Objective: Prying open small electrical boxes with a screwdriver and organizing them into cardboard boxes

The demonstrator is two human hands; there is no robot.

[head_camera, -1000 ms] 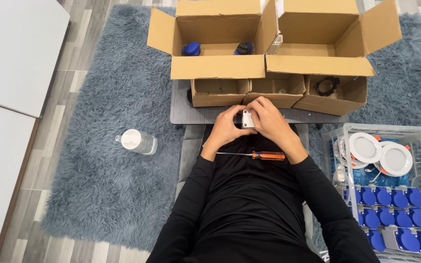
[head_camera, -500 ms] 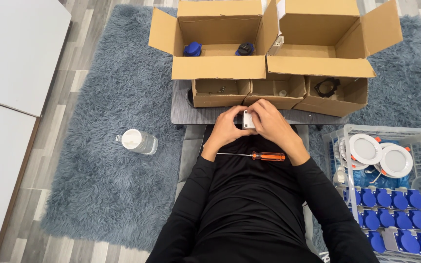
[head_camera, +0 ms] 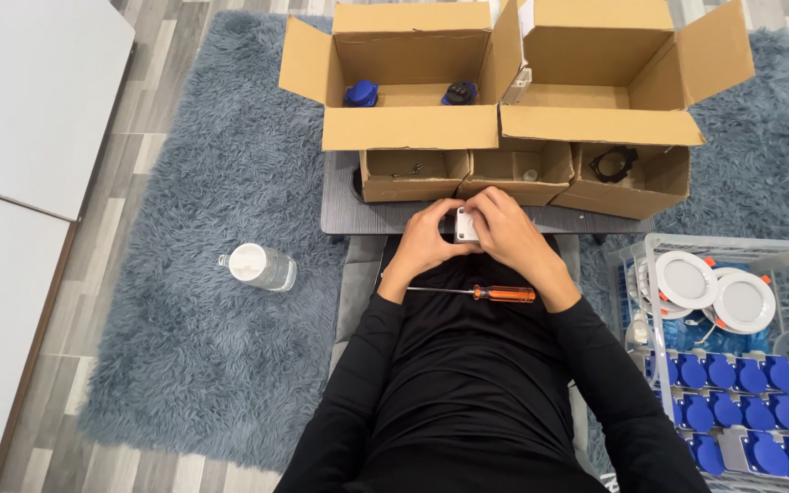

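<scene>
Both my hands meet at the near edge of a low grey table [head_camera: 349, 215]. My left hand [head_camera: 428, 239] and my right hand [head_camera: 506, 236] together grip a small white box-shaped part [head_camera: 466, 225], mostly covered by my fingers. A screwdriver with an orange handle [head_camera: 501, 293] lies across my lap just below my wrists, its shaft pointing left. My arms are in black sleeves.
Two large open cardboard boxes [head_camera: 413, 128] [head_camera: 595, 123] and three small ones [head_camera: 413, 175] stand on the table; blue and black parts [head_camera: 362, 93] lie in the left box. A white wire basket [head_camera: 732, 365] of round white lamps and blue parts is at my right. A plastic bottle [head_camera: 260, 267] lies on the grey rug.
</scene>
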